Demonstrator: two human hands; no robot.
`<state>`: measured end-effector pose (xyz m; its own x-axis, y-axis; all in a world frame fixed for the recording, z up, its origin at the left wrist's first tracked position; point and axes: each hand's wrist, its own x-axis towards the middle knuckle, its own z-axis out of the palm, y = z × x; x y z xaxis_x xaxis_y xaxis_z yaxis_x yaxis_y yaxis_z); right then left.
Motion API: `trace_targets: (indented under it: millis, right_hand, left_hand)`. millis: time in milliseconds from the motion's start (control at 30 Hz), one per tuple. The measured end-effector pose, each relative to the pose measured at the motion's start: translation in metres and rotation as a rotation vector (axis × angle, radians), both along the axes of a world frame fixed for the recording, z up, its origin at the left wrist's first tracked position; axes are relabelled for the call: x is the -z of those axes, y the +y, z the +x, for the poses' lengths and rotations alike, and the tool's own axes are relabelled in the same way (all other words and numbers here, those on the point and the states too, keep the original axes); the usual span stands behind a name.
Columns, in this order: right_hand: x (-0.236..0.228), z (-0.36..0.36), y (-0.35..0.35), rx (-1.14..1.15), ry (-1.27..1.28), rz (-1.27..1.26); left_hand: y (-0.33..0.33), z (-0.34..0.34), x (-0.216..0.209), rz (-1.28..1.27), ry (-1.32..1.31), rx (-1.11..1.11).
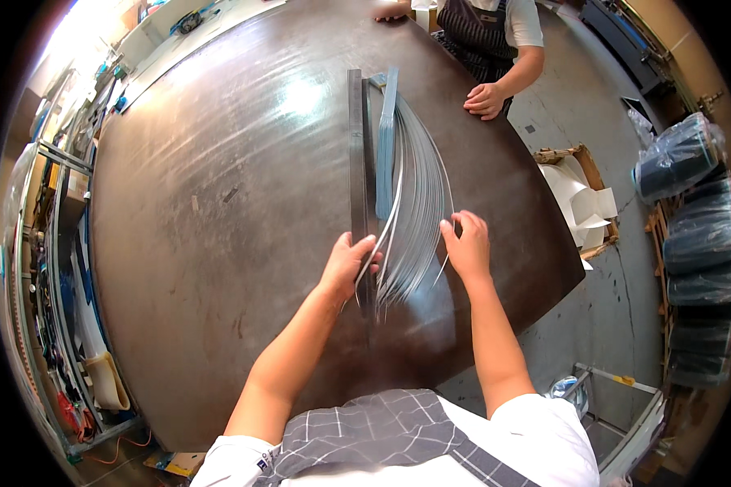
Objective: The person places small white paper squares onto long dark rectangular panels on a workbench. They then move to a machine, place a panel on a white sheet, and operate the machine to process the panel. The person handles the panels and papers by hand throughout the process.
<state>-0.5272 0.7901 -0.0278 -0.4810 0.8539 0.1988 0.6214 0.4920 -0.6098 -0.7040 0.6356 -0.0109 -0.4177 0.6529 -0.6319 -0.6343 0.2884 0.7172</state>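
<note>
A fan of thin, pale grey flexible strips (418, 195) lies on the big brown table (219, 284) in front of me, bowed out to the right. My left hand (352, 264) closes on the near ends of a few strips at the fan's left edge. At the right edge, my right hand (468, 243) pinches one strip that stands apart from the others. Left of the fan are a stack of flat blue-grey strips (386, 162) and a long dark straight bar (356, 154). The strips' far ends gather near the top of that stack.
Across the table a person in a striped apron (475, 32) rests a hand (485, 101) on its edge. On the right are an open carton (583, 195) with white sheets and plastic-wrapped dark rolls (698, 243). A metal rack (53, 284) stands left, a metal frame cart (625, 390) near right.
</note>
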Motion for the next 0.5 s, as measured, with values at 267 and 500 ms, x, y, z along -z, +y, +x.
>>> trace_targets:
  millis: [267, 500]
  right_hand:
    - [0.056, 0.013, 0.096, 0.247, -0.365, 0.309]
    - [0.064, 0.033, 0.165, 0.403, -0.427, 0.321]
  left_hand:
    - [-0.055, -0.072, 0.009, -0.390, 1.429, 0.035]
    - [-0.219, -0.209, 0.049, -1.498, 1.449, -0.299]
